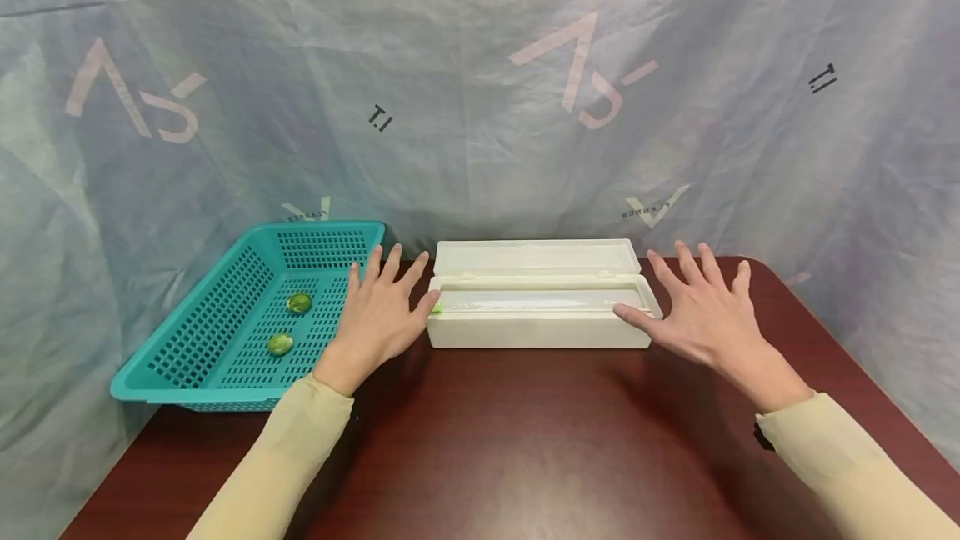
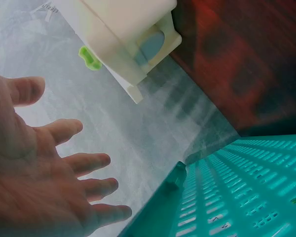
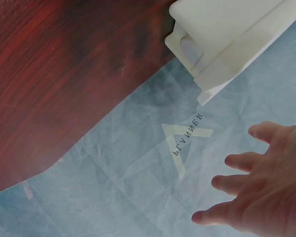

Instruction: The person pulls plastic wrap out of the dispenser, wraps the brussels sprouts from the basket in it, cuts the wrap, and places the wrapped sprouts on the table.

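Note:
A long white plastic-wrap dispenser box (image 1: pixel 540 333) stands on the table with its lid (image 1: pixel 536 257) raised at the back. Inside lies a roll of clear film (image 1: pixel 536 300), and a small green piece (image 2: pixel 90 58) sticks out at its left end. My left hand (image 1: pixel 384 311) hovers by the box's left end, fingers spread, holding nothing. At the opposite end my right hand (image 1: pixel 708 315) is held in the same way, its thumb overlapping the box's corner in the head view. Whether either hand touches the box is unclear there; both wrist views show the hands apart from it.
To the left stands a teal plastic basket (image 1: pixel 202 332) with perforated walls. Two small green round vegetables (image 1: pixel 298 303) lie in it. The dark red wooden table (image 1: pixel 510 440) ends at a grey fabric sheet (image 1: pixel 465 90) hanging behind.

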A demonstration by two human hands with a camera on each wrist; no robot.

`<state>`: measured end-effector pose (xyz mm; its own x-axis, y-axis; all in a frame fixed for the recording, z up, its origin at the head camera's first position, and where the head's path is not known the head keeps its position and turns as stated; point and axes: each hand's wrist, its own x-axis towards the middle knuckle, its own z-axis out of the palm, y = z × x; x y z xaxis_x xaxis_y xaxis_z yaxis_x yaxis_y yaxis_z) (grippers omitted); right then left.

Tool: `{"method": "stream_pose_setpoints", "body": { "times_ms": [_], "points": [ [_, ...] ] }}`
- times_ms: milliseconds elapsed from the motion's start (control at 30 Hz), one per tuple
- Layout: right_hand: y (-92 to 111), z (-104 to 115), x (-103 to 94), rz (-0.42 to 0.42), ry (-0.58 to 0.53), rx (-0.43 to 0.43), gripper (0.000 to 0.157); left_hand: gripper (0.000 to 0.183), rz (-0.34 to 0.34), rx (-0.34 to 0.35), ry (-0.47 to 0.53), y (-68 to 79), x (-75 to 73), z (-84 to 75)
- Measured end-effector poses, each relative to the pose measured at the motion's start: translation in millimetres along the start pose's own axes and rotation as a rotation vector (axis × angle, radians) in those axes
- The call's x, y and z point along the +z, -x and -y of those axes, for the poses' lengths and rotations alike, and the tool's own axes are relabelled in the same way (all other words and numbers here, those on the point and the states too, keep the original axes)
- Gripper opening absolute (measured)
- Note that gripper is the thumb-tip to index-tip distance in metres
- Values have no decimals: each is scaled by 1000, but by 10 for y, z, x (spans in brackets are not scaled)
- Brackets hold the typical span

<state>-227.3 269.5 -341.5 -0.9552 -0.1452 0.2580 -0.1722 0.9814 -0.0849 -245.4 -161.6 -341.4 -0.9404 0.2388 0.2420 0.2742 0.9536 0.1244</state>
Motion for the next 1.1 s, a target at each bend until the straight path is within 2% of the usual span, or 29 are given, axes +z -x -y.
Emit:
{"method": "stream_pose_setpoints", "body": {
  "times_ms": [600, 833, 1100],
  "points": [
    [44, 4, -34, -22, -1, -11, 109, 70, -4, 1, 1, 23, -35, 1],
    [135, -6, -13, -54, 18, -39, 109, 71, -18, 2, -3, 102, 4, 16],
    [280, -47, 43, -86, 17, -89, 115, 70, -36, 29, -11, 211, 50, -12]
  ]
}}
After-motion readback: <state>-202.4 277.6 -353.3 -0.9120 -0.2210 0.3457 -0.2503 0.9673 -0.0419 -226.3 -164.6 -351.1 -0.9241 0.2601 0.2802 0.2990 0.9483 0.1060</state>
